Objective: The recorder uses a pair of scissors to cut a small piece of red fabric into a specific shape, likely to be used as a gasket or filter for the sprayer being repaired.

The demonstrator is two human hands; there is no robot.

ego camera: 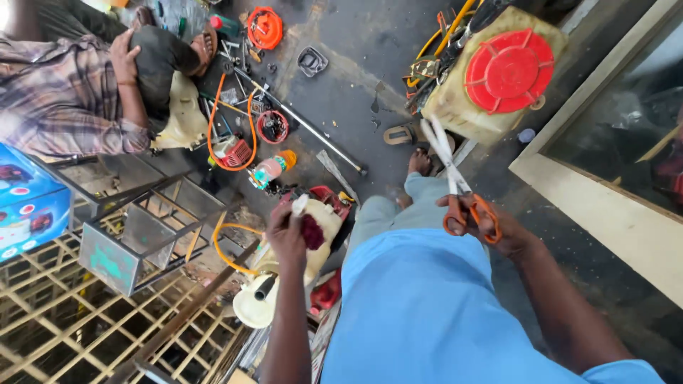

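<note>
Orange-handled scissors (pixel 455 188), blades parted for cutting, sat gripped in the right hand (pixel 491 224), while right of them the left hand (pixel 287 231) pinched a dark-red cloth scrap (pixel 311 231).

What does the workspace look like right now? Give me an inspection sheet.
Surface: dark, stained concrete floor, littered with parts.
Job's things: orange-handled scissors with open blades; small white tube with dark red cloth.
Clutter: yellowish plastic tank with red round lid, long metal rod, cream sprayer tank, loose small parts.
Grips: right hand holds the scissors by the handles; left hand holds the tube and cloth.
Cables: orange hose looped by the sprayer; another orange hose further off.
Surroundings: seated person in plaid shirt, metal frame stand, blue box, wire grid.
</note>
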